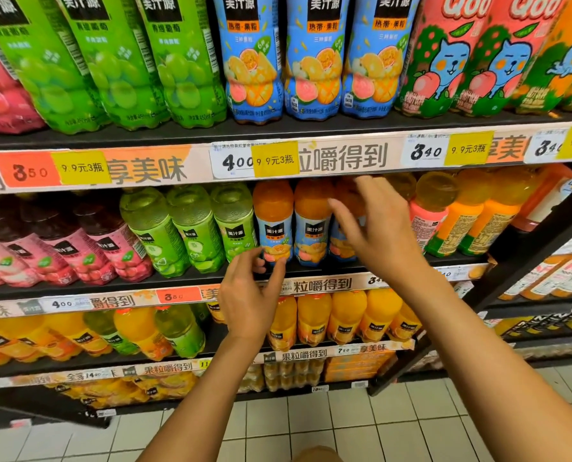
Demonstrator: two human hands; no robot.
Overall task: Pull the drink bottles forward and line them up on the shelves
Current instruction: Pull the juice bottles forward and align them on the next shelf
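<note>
On the middle shelf (311, 268) stand blue-labelled tropical juice bottles (274, 225) with orange tops, three abreast at the front. My left hand (248, 295) hovers just in front of the leftmost one's base, fingers loosely spread, holding nothing. My right hand (378, 228) reaches in front of the third blue-labelled bottle (341, 235), fingers spread and relaxed; it hides most of that bottle, and contact cannot be told. Green grape bottles (191, 228) and pink-labelled bottles (94, 241) stand in rows to the left.
Orange juice bottles (461, 221) fill the shelf's right part. The upper shelf holds large green, blue and Qoo bottles (314, 58). Lower shelves carry orange bottles (344, 318). A black upright post (528, 255) bounds the bay on the right. White tiled floor (311, 425) lies below.
</note>
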